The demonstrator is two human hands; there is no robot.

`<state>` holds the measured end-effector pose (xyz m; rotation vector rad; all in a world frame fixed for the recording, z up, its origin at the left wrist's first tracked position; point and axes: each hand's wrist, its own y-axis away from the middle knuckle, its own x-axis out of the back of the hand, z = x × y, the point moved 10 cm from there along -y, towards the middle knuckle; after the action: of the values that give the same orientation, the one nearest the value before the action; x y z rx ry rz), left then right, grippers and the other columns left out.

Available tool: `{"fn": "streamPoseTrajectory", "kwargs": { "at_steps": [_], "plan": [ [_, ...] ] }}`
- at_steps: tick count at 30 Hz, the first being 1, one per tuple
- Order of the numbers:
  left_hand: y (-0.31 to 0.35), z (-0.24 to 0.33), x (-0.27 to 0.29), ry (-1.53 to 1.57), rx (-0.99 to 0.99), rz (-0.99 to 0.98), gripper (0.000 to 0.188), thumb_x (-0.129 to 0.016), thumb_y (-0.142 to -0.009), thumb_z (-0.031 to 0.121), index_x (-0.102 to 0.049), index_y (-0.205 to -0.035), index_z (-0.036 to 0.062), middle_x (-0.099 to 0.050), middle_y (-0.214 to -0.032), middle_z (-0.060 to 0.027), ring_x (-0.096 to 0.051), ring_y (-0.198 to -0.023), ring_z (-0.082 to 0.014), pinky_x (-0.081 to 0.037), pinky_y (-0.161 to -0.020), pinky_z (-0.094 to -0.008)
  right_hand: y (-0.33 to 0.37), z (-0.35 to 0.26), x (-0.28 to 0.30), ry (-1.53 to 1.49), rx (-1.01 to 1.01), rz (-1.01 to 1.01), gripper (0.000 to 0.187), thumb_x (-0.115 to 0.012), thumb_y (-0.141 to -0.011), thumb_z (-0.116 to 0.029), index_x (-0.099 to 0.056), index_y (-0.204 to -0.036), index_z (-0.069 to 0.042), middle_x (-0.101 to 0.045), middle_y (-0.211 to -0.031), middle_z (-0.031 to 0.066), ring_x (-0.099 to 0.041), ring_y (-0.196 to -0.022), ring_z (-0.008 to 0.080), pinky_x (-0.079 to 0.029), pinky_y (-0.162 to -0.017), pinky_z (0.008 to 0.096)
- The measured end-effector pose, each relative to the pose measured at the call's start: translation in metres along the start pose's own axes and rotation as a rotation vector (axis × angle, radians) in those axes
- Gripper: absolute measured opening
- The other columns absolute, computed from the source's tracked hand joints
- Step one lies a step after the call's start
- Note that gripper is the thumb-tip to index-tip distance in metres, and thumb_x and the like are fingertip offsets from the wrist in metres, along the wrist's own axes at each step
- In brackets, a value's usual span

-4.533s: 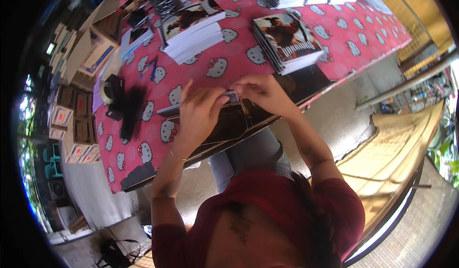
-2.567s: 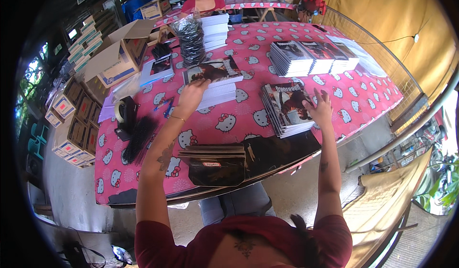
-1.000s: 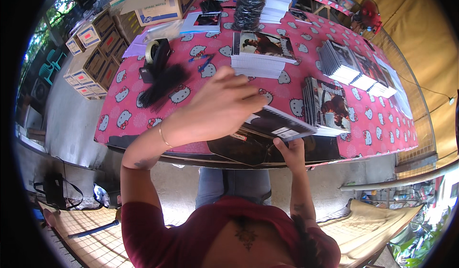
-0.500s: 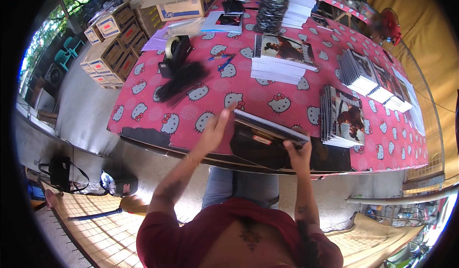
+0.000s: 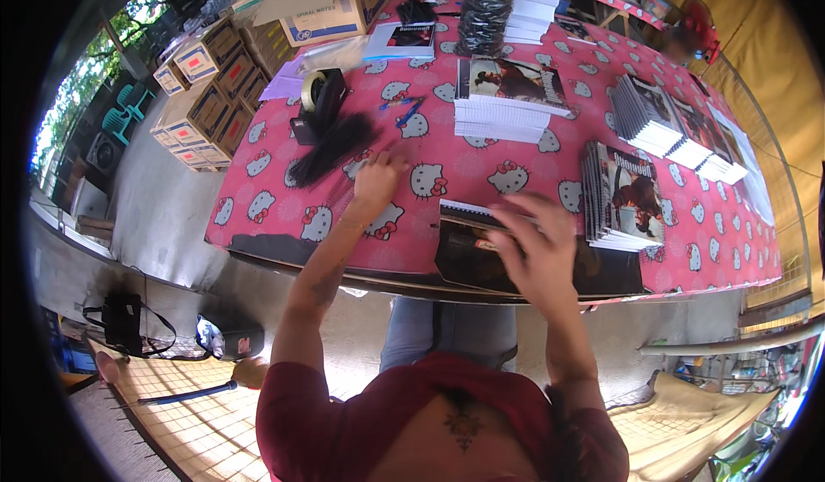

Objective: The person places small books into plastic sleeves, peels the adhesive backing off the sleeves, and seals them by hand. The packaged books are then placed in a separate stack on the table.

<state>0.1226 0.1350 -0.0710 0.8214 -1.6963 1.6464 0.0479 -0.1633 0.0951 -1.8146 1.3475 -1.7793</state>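
A dark-covered notebook (image 5: 478, 257) lies at the table's near edge, its white page edge with a row of binding holes facing away from me. My right hand (image 5: 543, 246) is over its right end, fingers spread and slightly blurred; whether the fingertips touch it is unclear. To the left, my left hand (image 5: 380, 186) is stretched out above the tablecloth with its fingers apart and blurred. Just beyond it is a loose pile of thin black binding coils (image 5: 333, 151). Right of the notebook stands a stack of spiral-bound notebooks (image 5: 626, 197) with dark picture covers.
A black tape dispenser (image 5: 320, 108) and blue pens (image 5: 409, 112) lie past the coils. Farther back are a stack of unbound notebooks (image 5: 507, 95), a bag of black coils (image 5: 485, 18) and an open carton (image 5: 335, 9). More bound stacks (image 5: 666, 125) stand at right.
My left hand has let go of the notebook and moved up-left toward the black coils. My right hand has released its grip on the notebook's end and opened over it; the notebook now lies lower.
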Motion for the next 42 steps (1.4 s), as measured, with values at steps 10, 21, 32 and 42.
{"fn": "streamPoseTrajectory", "kwargs": {
  "at_steps": [10,21,32,42],
  "plan": [
    [-0.012,0.073,0.138,0.823,0.141,0.07,0.017,-0.072,-0.09,0.007,-0.075,-0.107,0.0055,-0.071,-0.09,-0.0104,-0.068,-0.08,-0.0276,-0.054,-0.069,-0.0362,-0.016,0.02,-0.083,-0.037,-0.118,-0.078,0.011,-0.071,-0.089,-0.017,-0.068,-0.099,-0.013,-0.063,-0.076,0.005,-0.067,-0.068,0.0261,-0.054,-0.062,0.0383],
    [0.012,0.094,0.134,0.908,0.25,0.138,0.017,-0.075,-0.089,0.001,-0.073,-0.106,-0.0024,-0.071,-0.091,-0.0133,-0.07,-0.077,-0.0199,-0.054,-0.07,-0.0297,-0.016,0.022,-0.083,-0.048,-0.143,-0.092,0.009,-0.071,-0.09,-0.018,-0.069,-0.097,-0.013,-0.066,-0.08,0.0049,-0.067,-0.068,0.0275,-0.053,-0.061,0.0395],
    [-0.018,0.097,0.129,1.003,-0.036,-0.175,0.027,-0.078,-0.087,0.015,-0.062,-0.107,0.006,-0.061,-0.091,-0.0139,-0.067,-0.083,-0.0322,-0.053,-0.068,-0.043,-0.02,0.016,-0.083,-0.115,-0.137,-0.214,0.011,-0.069,-0.092,-0.021,-0.065,-0.097,-0.012,-0.065,-0.081,0.008,-0.067,-0.072,0.0324,-0.053,-0.062,0.0437],
    [-0.025,0.111,0.125,0.818,-0.161,-0.352,0.021,-0.068,-0.094,0.023,-0.061,-0.108,0.0088,-0.062,-0.1,-0.0109,-0.066,-0.089,-0.0363,-0.052,-0.071,-0.048,-0.02,0.02,-0.085,-0.185,-0.161,-0.276,0.015,-0.071,-0.091,-0.018,-0.066,-0.1,-0.007,-0.067,-0.088,0.0129,-0.067,-0.077,0.0365,-0.051,-0.066,0.0458]
  ]
}}
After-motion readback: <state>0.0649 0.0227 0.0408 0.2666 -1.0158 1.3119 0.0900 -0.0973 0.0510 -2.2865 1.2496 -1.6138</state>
